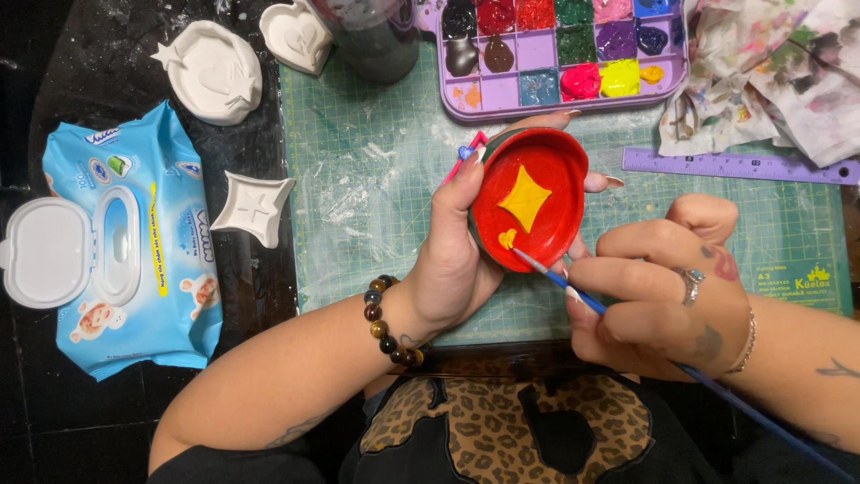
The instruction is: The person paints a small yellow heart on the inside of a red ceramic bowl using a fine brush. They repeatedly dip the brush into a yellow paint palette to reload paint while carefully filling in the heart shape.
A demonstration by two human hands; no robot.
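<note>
My left hand (457, 242) cups a small round dish (548, 224) painted red, with a yellow four-pointed star in its middle and a yellow blob near its lower rim. A second, pink-handled brush (463, 159) pokes out between that hand's fingers. My right hand (658, 291) grips a thin blue paintbrush (560, 280), its tip touching the dish's lower rim beside the yellow blob. Both hands hover over a green cutting mat (376, 179).
A purple paint palette (627, 76) with several colours lies at the top. A dark jar (376, 40), a purple ruler (735, 166), paint-stained tissues (779, 72), three white unpainted dishes (215, 72) and an open pack of wet wipes (134, 242) surround the mat.
</note>
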